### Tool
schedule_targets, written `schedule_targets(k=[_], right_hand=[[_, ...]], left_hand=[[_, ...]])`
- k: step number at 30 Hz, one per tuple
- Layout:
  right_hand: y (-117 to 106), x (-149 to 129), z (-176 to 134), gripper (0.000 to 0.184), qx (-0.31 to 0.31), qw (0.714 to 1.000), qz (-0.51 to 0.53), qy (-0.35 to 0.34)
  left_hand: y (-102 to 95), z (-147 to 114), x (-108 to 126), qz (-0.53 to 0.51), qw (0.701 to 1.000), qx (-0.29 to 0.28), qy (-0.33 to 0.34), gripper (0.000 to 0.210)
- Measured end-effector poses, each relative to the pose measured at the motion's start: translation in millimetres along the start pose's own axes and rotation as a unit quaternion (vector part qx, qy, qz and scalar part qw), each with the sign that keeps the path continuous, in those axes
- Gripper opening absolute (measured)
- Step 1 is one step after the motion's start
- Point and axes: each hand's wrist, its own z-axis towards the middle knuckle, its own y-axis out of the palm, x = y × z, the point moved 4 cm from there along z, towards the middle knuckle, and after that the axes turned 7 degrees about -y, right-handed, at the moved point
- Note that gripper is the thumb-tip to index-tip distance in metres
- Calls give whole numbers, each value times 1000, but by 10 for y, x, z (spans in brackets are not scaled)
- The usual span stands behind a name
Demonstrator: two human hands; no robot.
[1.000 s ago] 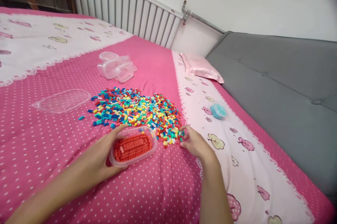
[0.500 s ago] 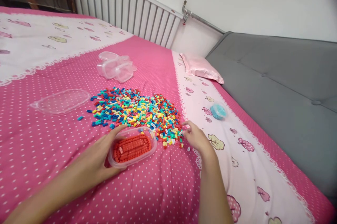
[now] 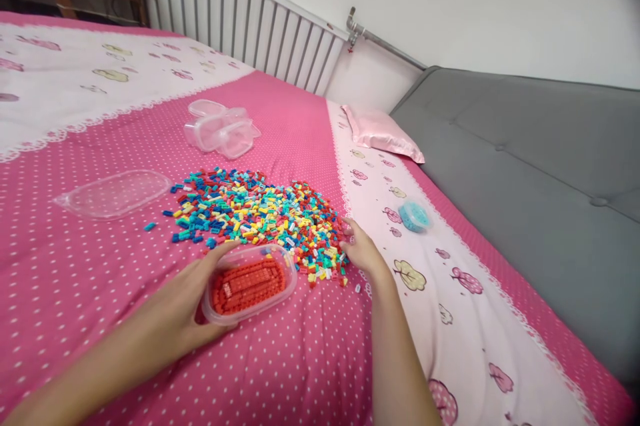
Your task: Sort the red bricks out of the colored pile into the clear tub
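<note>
A clear plastic container (image 3: 293, 283) tilts toward me at the near edge of the brick pile. My left hand (image 3: 203, 296) is wrapped round its left end, thumb and fingers on opposite sides. Red toy bricks (image 3: 249, 286) lie inside in neat rows, with a few paler ones at the left. Beyond it spreads a loose heap of small multicoloured toy bricks (image 3: 270, 209). At the heap's right edge my right hand (image 3: 361, 249) reaches among the bricks, thumb and index finger apart. Whether a brick touches its fingertips is too small to tell.
A clear lid (image 3: 117, 194) lies left of the heap on the pink dotted bedspread (image 3: 300, 359). Stacked clear containers (image 3: 223, 129) sit behind. To the right are a round tub with light blue contents (image 3: 414, 217), a pink pillow (image 3: 384, 133) and a grey headboard (image 3: 530, 166).
My right hand has moved slightly left and up against the right edge of the heap, its thumb and index finger now among the bricks. My left hand keeps its grip on the container.
</note>
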Motion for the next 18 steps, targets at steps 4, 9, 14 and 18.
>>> schedule_targets(k=[4, 9, 14, 18], right_hand=[[58, -26, -23, 63, -8, 1000, 12, -2], [49, -27, -70, 54, -22, 999, 36, -5], [-86, -2, -78, 41, -6, 1000, 19, 8], [-147, 8, -118, 28, -10, 1000, -15, 26]], left_hand=[[-6, 7, 4, -19, 999, -47, -2, 80], [-35, 2, 48, -25, 998, -65, -7, 78], [-31, -7, 45, -19, 998, -60, -7, 80], [-26, -12, 41, -22, 998, -59, -14, 79]])
